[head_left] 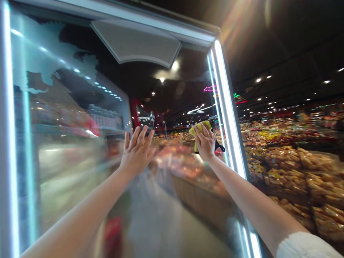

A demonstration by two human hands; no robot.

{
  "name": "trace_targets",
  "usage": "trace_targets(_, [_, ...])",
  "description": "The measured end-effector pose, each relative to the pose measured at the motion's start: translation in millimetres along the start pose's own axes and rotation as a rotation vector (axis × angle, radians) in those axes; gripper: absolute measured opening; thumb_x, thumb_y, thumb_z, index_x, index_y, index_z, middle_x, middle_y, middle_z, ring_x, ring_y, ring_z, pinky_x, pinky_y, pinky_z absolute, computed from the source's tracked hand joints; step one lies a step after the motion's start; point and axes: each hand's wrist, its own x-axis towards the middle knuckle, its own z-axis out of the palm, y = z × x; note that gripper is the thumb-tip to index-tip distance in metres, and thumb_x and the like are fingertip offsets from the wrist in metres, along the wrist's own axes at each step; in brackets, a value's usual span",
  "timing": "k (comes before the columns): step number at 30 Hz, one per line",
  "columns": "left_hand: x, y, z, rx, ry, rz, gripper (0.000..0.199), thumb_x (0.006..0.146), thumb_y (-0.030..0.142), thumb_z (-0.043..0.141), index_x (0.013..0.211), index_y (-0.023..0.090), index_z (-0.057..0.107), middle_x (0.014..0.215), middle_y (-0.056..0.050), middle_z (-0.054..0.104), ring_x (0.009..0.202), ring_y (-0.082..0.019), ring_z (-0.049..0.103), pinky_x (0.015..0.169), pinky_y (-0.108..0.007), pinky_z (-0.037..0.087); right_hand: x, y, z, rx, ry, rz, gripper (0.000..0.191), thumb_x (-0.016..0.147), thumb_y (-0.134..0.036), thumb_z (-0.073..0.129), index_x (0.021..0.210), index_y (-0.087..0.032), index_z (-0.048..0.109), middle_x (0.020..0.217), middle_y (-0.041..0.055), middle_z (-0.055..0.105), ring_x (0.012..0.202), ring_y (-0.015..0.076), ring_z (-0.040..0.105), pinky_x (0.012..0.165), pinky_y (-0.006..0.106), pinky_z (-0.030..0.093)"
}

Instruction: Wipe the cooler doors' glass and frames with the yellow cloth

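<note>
Straight ahead stands a large reflective glass panel [177,104] in a lit frame. My left hand [137,152] is spread against the glass or very close to it, fingers apart and holding nothing. A yellow-green cloth [200,128] with dark edging lies under my right hand [205,141], pressed toward the right part of the panel. My right fingers cover much of the cloth, and a dark loop [220,147] pokes out beside it. Both arms reach forward.
Bright light strips [228,104] run down the frame's right side. Farther right are stacked bags of packaged food [287,168]. A pale curved panel [139,41] shows at the top of the glass. Shelves and lamps appear blurred in the glass.
</note>
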Motion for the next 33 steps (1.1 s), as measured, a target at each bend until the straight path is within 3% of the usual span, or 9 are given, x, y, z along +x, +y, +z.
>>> trace_targets(5, [-1,-5,3.7,-0.015,-0.003,-0.004,0.064,0.099,0.040,0.041,0.160,0.023,0.031,0.169,-0.009,0.025,0.159,-0.031,0.013,0.127,-0.062,0.006,-1,-57,14,0.027,-0.047,-0.074,0.044,0.105,-0.032,0.044,0.148,-0.035,0.053,0.159,0.0015,0.047,0.151,0.0248,0.037,0.120,0.046,0.034])
trace_targets(10, [-2,-5,6.1,-0.027,0.015,0.016,0.064,0.100,0.042,0.043,0.160,0.022,0.032,0.169,-0.009,0.024,0.158,-0.030,0.015,0.128,-0.059,0.006,-30,-36,-9,0.022,-0.154,-0.349,0.041,0.103,-0.036,0.052,0.142,-0.038,0.059,0.155,-0.0010,0.052,0.143,0.0229,0.048,0.117,0.040,0.037])
trace_targets(13, [-4,-6,6.8,-0.031,0.033,0.029,0.064,0.100,0.040,0.044,0.160,0.024,0.031,0.169,-0.008,0.024,0.158,-0.030,0.015,0.129,-0.058,0.005,-17,-31,-4,0.011,-0.053,-0.201,0.039,0.102,-0.036,0.052,0.140,-0.035,0.063,0.153,0.0024,0.055,0.140,0.0262,0.051,0.114,0.044,0.039])
trace_targets(17, [-3,-4,7.6,-0.035,0.041,0.018,0.063,0.100,0.038,0.045,0.161,0.026,0.030,0.169,-0.007,0.026,0.158,-0.029,0.016,0.129,-0.056,0.004,7,-72,18,0.019,0.041,0.027,0.042,0.105,-0.037,0.044,0.145,-0.033,0.058,0.157,0.0040,0.049,0.147,0.0287,0.041,0.115,0.049,0.037])
trace_targets(20, [-2,-5,3.9,-0.032,-0.014,0.009,0.064,0.099,0.037,0.046,0.160,0.026,0.031,0.169,-0.006,0.027,0.158,-0.029,0.016,0.129,-0.056,0.007,1,-97,19,0.031,-0.031,-0.071,0.043,0.105,-0.037,0.043,0.147,-0.036,0.055,0.159,0.0017,0.047,0.149,0.0265,0.038,0.116,0.047,0.035])
trace_targets(24, [-13,-18,-8.7,-0.021,-0.076,0.020,0.069,0.095,0.038,0.053,0.160,0.024,0.032,0.170,-0.007,0.023,0.159,-0.030,0.014,0.129,-0.054,0.009,-18,-82,-1,0.050,-0.136,-0.288,0.039,0.102,-0.035,0.051,0.139,-0.038,0.063,0.154,-0.0006,0.054,0.137,0.0242,0.051,0.113,0.040,0.036])
trace_targets(28, [-33,-45,-24.1,0.016,-0.056,-0.055,0.072,0.094,0.040,0.054,0.160,0.022,0.032,0.170,-0.009,0.022,0.159,-0.033,0.011,0.129,-0.058,0.007,-3,-81,3,0.013,-0.016,-0.111,0.035,0.098,-0.034,0.055,0.130,-0.038,0.070,0.148,0.0012,0.059,0.117,0.0276,0.058,0.099,0.044,0.041])
trace_targets(31, [-46,-61,-32.4,0.041,-0.047,-0.111,0.073,0.093,0.040,0.053,0.160,0.021,0.032,0.170,-0.010,0.024,0.159,-0.033,0.011,0.129,-0.058,0.007,12,-118,22,0.005,0.091,0.037,0.037,0.100,-0.035,0.052,0.134,-0.038,0.067,0.147,0.0030,0.060,0.111,0.0287,0.056,0.091,0.044,0.042])
trace_targets(33, [-52,-67,-35.9,0.054,-0.050,-0.136,0.074,0.093,0.040,0.053,0.160,0.020,0.031,0.170,-0.011,0.024,0.159,-0.033,0.011,0.129,-0.058,0.008,11,-144,29,0.012,0.089,-0.006,0.038,0.102,-0.036,0.050,0.137,-0.039,0.064,0.146,0.0029,0.060,0.111,0.0282,0.055,0.090,0.043,0.042])
